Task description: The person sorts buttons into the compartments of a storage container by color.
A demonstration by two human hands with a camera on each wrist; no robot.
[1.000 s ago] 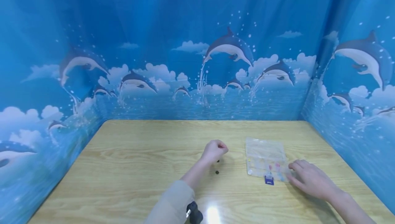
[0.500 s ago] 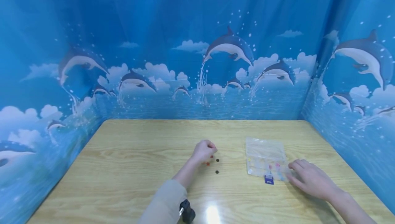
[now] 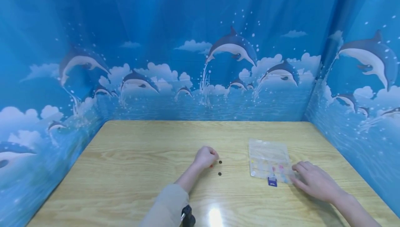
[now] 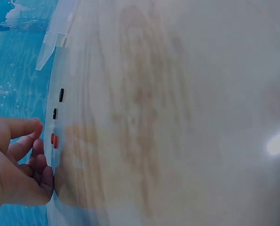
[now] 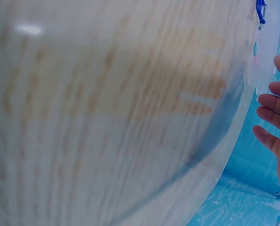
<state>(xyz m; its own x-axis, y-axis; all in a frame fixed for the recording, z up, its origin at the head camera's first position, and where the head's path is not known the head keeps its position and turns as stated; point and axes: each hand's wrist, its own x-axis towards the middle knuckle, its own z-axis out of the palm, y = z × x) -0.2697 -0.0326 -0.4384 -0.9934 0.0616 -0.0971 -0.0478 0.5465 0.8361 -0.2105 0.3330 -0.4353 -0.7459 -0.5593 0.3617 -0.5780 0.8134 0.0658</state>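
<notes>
In the head view my left hand [image 3: 206,156] is low over the table, its thumb and finger tips close together. Whether a tiny piece sits between them, I cannot tell. Beside those tips, the left wrist view has two small red pieces [image 4: 56,141] near each other, apart from the fingers. Two small round black pieces, a nearer one [image 3: 219,173] and a farther one [image 3: 220,162], lie just right of the left hand. My right hand [image 3: 314,180], fingers relaxed, rests at the right edge of a clear plastic compartment box [image 3: 268,150] whose lid lies back.
Small coloured bits lie in the box's near compartments. A dark blue clip-like part [image 3: 272,181] is at its front edge. The wood-grain table [image 3: 140,171] is bounded at the back and sides by blue dolphin-print curtains [image 3: 175,46].
My left hand first moved left, uncovering the red pieces and the farther black piece. It then dipped slightly nearer, covering one red piece again in the head view. The right hand stays put.
</notes>
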